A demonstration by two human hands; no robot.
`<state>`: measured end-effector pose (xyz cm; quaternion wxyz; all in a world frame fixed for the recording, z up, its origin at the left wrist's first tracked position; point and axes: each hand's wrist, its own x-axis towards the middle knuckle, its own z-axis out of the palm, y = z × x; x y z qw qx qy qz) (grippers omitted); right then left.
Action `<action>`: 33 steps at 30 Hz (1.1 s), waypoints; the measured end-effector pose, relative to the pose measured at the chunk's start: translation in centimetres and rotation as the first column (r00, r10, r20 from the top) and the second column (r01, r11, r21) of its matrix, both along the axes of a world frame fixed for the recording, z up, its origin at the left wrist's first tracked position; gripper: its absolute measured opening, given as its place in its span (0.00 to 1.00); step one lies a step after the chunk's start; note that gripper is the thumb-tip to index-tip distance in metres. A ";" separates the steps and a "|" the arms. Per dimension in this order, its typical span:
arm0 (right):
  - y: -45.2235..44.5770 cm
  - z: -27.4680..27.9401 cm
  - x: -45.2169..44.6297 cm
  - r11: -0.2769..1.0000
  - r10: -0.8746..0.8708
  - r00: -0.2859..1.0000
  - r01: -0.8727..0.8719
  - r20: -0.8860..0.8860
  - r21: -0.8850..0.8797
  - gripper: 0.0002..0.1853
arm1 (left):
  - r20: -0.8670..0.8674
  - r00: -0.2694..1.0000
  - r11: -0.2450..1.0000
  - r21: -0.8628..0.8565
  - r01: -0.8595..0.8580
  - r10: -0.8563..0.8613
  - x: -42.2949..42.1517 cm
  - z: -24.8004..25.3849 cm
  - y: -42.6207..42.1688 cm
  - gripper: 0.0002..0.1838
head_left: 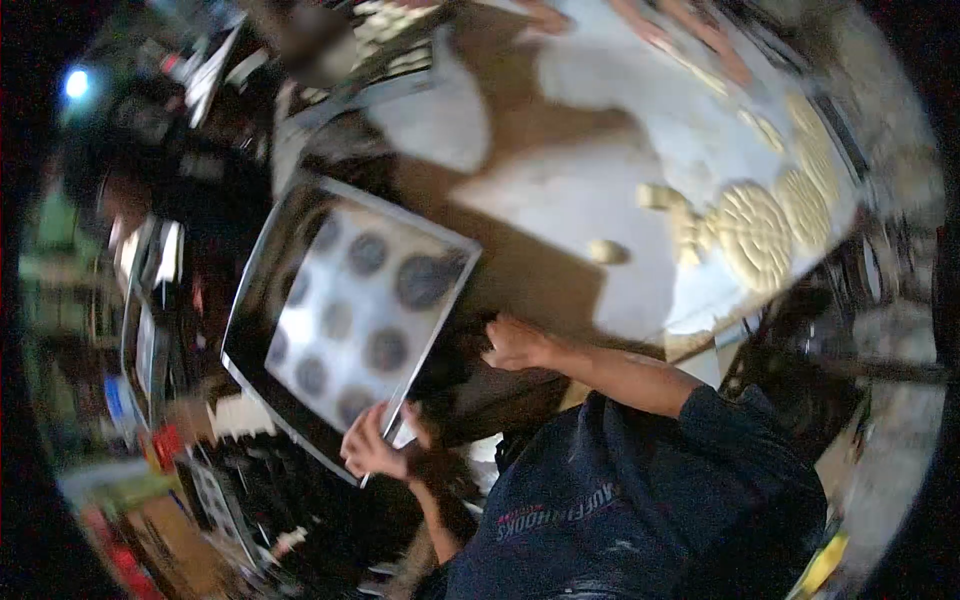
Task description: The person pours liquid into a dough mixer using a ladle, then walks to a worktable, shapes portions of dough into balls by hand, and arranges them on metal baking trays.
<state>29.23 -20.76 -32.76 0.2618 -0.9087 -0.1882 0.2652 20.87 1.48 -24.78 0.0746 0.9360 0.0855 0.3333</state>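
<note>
A metal baking tray [450,280] with raised sides is tilted at the left of the table. Several dark round patches show on its pale bottom. At the tray's near edge, my left hand [375,447] is closed over the rim. My right hand [515,343] makes a fist just right of the tray, apart from its rim. Whatever may be inside that fist is hidden. Beyond it, a small lump of dough [607,251] lies on the floured table.
On the worktable [620,190] at right are scored dough rounds [752,237] and dough pieces [688,228]. Another person's hands [705,45] work on dough at the far edge. Trays of dough pieces [405,60] stand at the back. A person in dark clothing [215,190] is at left.
</note>
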 end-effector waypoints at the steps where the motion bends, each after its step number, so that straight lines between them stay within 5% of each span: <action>1: -3.1 1.6 0.4 0.984 -0.179 0.952 0.170 0.250 0.058 0.16 | 0.079 0.995 0.998 -0.024 0.058 -0.055 1.0 0.1 -1.0 0.12; 2: -6.1 2.1 0.5 0.943 -0.333 0.815 0.302 0.473 0.143 0.18 | 0.158 0.983 0.994 -0.045 0.101 -0.093 1.7 0.6 -2.7 0.12; 6: -20.5 -2.3 1.1 0.830 -0.444 0.551 0.550 0.706 0.093 0.24 | 0.253 0.888 0.901 -0.104 0.420 -0.385 7.2 2.3 -14.9 0.10; 7: -22.5 -3.1 0.8 0.918 -0.353 0.707 0.390 0.613 0.078 0.21 | 0.181 0.789 0.794 -0.059 0.605 -0.587 9.4 1.5 -16.1 0.10; 8: -24.4 -4.5 0.1 0.972 -0.232 0.828 0.215 0.511 0.093 0.19 | 0.095 0.788 0.755 -0.235 0.612 -0.608 10.8 0.7 -19.7 0.11; 10: -26.6 -8.9 -2.8 0.920 -0.260 0.714 -0.021 0.651 0.391 0.19 | -0.168 0.748 0.602 -0.714 0.356 -0.642 12.8 -2.6 -28.8 0.15; 11: -26.9 -9.0 -4.3 0.925 -0.269 0.793 0.054 0.546 0.377 0.18 | -0.257 0.504 0.533 -0.651 0.540 -0.824 14.6 -5.0 -31.6 0.23; 13: -28.0 -7.0 -6.8 0.925 -0.283 0.857 0.125 0.431 0.359 0.18 | -0.306 0.288 0.415 -0.547 0.727 -0.908 16.0 -7.2 -37.8 0.29; 15: -29.9 -4.0 -9.1 0.712 -0.564 0.812 0.387 0.150 0.586 0.16 | -0.306 0.175 0.322 -0.543 0.775 -0.936 17.3 -8.8 -42.7 0.36; 19: -30.1 -8.4 -9.7 0.628 -0.661 0.708 0.342 0.248 0.699 0.16 | -0.338 0.135 0.268 -0.385 0.883 -0.932 19.5 -14.1 -48.0 0.36; 21: -29.9 -9.1 -9.2 0.708 -0.640 0.676 0.332 0.367 0.623 0.15 | -0.388 -0.044 0.251 -0.674 0.695 -0.921 18.9 -12.9 -47.2 0.35; 25: -28.9 -10.7 -7.2 0.820 -0.561 0.606 0.312 0.565 0.480 0.14 | -0.614 -0.079 0.344 -0.538 0.770 -0.785 20.5 -16.3 -38.1 0.30; 28: -28.3 -12.4 -7.1 0.866 -0.494 0.598 0.398 0.631 0.301 0.15 | -0.534 0.016 0.371 -0.565 0.737 -0.845 17.7 -17.5 -28.6 0.26; 31: -27.6 -8.1 -7.1 0.741 -0.668 0.429 0.453 0.608 0.496 0.20 | -0.286 0.242 0.341 -0.912 0.229 -0.927 15.1 -21.9 -20.0 0.20; 33: -27.3 -6.2 -6.4 0.723 -0.662 0.287 0.488 0.692 0.489 0.17 | -0.108 0.293 0.074 -0.990 -0.123 -0.950 13.8 -23.3 -16.6 0.19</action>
